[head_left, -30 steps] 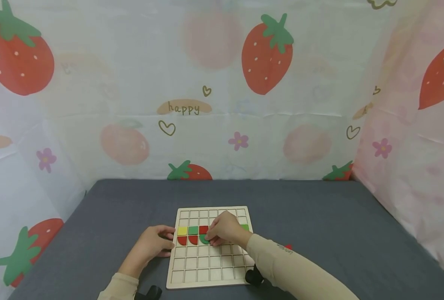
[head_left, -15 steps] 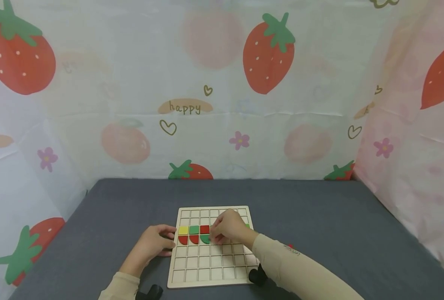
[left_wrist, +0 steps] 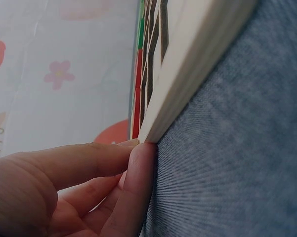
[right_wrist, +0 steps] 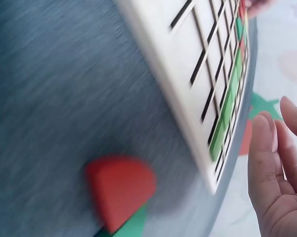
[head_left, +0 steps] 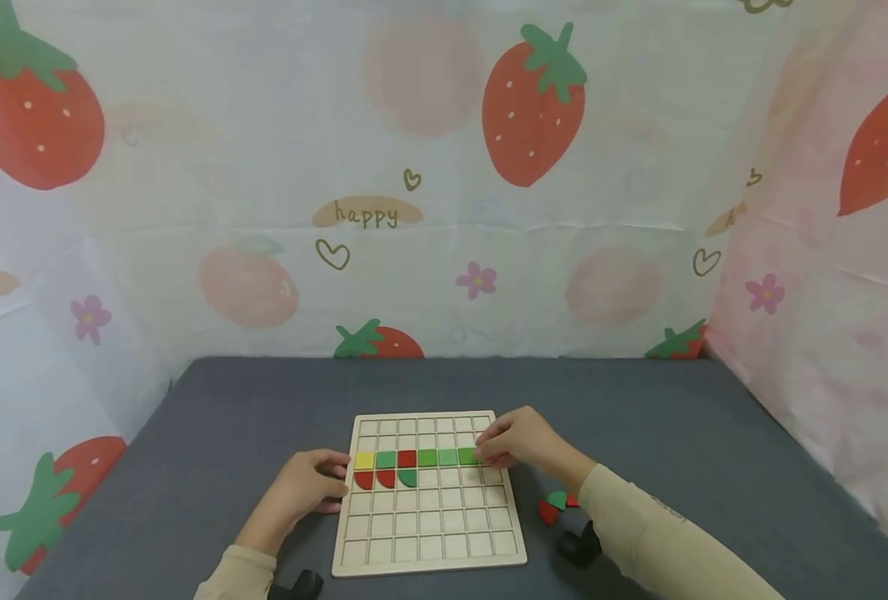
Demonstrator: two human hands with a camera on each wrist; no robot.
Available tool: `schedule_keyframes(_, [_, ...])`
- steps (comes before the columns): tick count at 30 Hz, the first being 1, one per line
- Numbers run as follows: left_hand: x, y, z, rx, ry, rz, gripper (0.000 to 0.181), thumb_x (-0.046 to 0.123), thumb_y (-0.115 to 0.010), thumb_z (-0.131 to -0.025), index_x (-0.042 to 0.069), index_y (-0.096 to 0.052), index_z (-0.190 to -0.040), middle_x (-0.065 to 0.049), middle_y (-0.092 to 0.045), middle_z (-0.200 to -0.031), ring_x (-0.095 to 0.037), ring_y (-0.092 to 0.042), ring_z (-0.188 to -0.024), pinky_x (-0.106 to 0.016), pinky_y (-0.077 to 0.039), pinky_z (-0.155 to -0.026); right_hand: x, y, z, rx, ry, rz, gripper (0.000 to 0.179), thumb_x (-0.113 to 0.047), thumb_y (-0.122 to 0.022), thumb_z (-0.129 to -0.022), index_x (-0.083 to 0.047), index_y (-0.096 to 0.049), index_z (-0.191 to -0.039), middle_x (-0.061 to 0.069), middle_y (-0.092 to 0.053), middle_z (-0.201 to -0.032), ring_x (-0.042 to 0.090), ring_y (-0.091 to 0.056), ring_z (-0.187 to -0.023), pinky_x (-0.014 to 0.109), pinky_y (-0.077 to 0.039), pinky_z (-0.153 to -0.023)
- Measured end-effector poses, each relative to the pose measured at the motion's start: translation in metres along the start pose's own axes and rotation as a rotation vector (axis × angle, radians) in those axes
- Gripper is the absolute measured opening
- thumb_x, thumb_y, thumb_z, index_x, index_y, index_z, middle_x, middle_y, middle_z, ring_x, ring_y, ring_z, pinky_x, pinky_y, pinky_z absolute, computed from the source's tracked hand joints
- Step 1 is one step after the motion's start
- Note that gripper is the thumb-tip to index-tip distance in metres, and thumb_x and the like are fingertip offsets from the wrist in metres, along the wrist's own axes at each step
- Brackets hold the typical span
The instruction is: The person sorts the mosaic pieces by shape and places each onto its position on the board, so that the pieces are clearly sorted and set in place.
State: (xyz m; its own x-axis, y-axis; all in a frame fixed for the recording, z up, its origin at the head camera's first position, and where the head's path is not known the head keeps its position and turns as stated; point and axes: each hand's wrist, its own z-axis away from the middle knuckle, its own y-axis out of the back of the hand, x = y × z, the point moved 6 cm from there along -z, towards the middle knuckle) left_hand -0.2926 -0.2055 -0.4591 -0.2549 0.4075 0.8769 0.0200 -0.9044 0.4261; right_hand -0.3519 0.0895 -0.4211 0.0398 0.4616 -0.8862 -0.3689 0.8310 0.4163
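A wooden grid board (head_left: 429, 550) lies on the dark cloth. My left hand (head_left: 305, 483) pinches its left edge, thumb and forefinger meeting at the rim in the left wrist view. One row holds a yellow square tile (head_left: 365, 460), a green one, a red square tile (head_left: 406, 458) and several light green tiles (head_left: 447, 457). Below them sit two red quarter-round tiles (head_left: 386, 478) and a green quarter-round tile (head_left: 408, 477). Over the board's right edge hovers my right hand (head_left: 522, 437), fingers loosely bent. Its thumb and fingertips stand apart with nothing between them in the right wrist view.
Right of the board, loose pieces lie on the cloth: a red quarter-round piece (right_wrist: 121, 187), a green piece (head_left: 557, 500) and another red piece (head_left: 572, 501) partly behind the right sleeve. A strawberry-printed curtain (head_left: 429, 283) stands behind the table.
My right hand has left the green quarter-round tile in its cell and moved right, uncovering the light green tiles and loose pieces. The left hand stays at the board's edge.
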Motion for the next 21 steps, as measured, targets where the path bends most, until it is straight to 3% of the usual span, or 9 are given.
schedule_keyframes(21, [0.0, 0.0, 0.0, -0.011, -0.002, 0.0, 0.048, -0.011, -0.068, -0.08, -0.009, -0.059, -0.127, -0.017, -0.06, -0.104, -0.018, -0.063, -0.08, -0.033, -0.061, -0.062, 0.039, 0.056, 0.033, 0.062, -0.049, 0.042, 0.023, -0.015, -0.08, -0.081, 0.001, -0.076, -0.097, 0.006, -0.076, -0.088, 0.017, -0.07, -0.079, 0.037, -0.062, -0.076])
